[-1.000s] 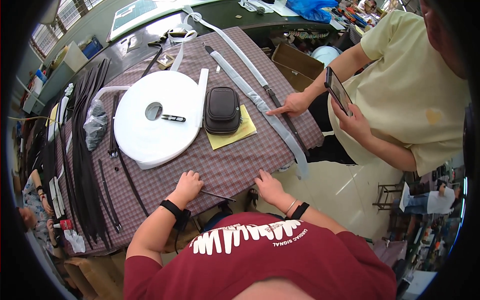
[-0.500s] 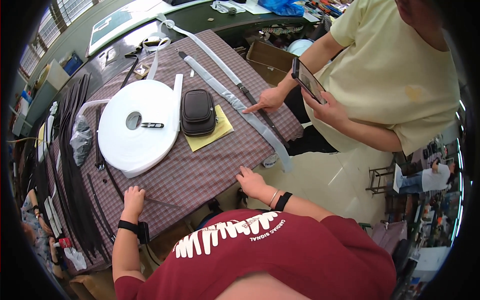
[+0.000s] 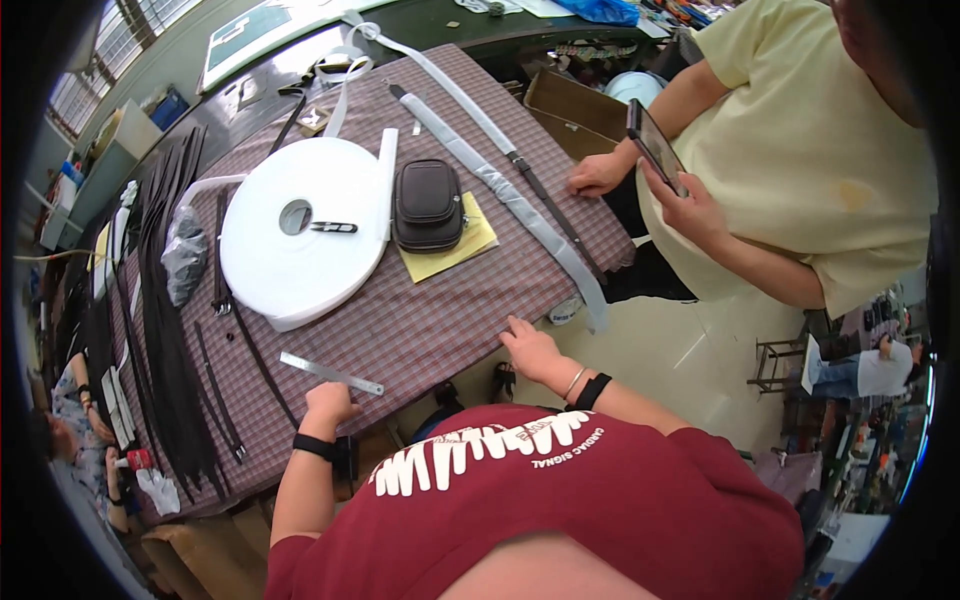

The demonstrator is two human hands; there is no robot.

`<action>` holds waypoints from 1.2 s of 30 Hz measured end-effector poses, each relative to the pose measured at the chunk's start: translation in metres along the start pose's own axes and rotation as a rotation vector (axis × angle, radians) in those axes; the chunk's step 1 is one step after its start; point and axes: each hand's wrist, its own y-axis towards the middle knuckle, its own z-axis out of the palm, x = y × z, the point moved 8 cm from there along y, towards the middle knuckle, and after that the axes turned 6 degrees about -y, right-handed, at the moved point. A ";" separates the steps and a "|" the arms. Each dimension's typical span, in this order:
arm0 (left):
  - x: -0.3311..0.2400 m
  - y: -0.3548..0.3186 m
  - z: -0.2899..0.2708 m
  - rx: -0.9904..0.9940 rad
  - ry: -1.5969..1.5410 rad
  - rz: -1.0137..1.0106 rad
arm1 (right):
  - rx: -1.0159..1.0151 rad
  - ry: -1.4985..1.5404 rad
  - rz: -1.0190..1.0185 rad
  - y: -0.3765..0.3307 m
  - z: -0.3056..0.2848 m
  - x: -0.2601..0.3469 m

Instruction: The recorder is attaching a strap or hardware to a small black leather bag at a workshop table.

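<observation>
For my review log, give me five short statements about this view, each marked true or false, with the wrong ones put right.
1. A metal ruler lies on the checked cloth near the left hand. True.
2. The right hand is gripping the metal ruler. False: it is at the cloth's edge, well apart from the ruler.
3. A small dark tool lies on top of the white roll. True.
4. The white roll sits on the yellow paper. False: a dark pouch partly covers that paper; the roll is to its left.
5. A co-worker's hand holds a phone. True.
</observation>
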 end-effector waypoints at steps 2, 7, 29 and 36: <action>0.003 0.007 0.012 0.001 0.007 0.006 | -0.003 0.010 -0.013 -0.001 -0.001 0.000; 0.001 0.008 0.010 0.004 0.013 -0.010 | -0.004 -0.001 0.001 -0.002 0.002 -0.001; -0.007 0.012 0.004 0.101 -0.110 0.202 | -0.246 0.051 0.663 0.018 -0.044 -0.184; -0.074 -0.047 -0.150 -0.128 -0.347 0.450 | -0.044 0.023 0.675 0.027 -0.017 -0.194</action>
